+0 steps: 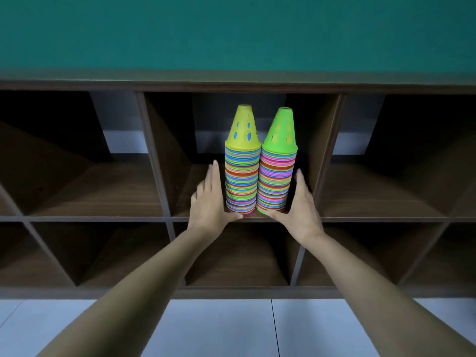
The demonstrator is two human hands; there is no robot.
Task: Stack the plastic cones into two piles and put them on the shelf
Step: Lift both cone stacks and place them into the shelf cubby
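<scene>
Cones stand in two piles; head view only. Left pile [242, 176] has a yellow cone on top, right pile [277, 181] a green one. Both are upright, touching side by side, at the front edge of the middle upper compartment of the shelf [103, 219].

Left hand [210, 202] is at the left pile's outer side, fingers straight, thumb at the pile's foot. Right hand [301, 207] mirrors it on the right pile. Grip of each: wide, flat-handed, nothing clasped. Cannot tell whether the fingers press the sides or stand just off them.

Step, as judged: stacking done, placing on the shelf near its end. The piles sit close to the lip. The next move likely calls for an even, low push from both hands, so the tall piles slide back without tipping; then hands off.

Writing: none readable; no brand or label seen on cones or shelf. Green wall [231, 32] above, pale floor [219, 328] below.
</scene>
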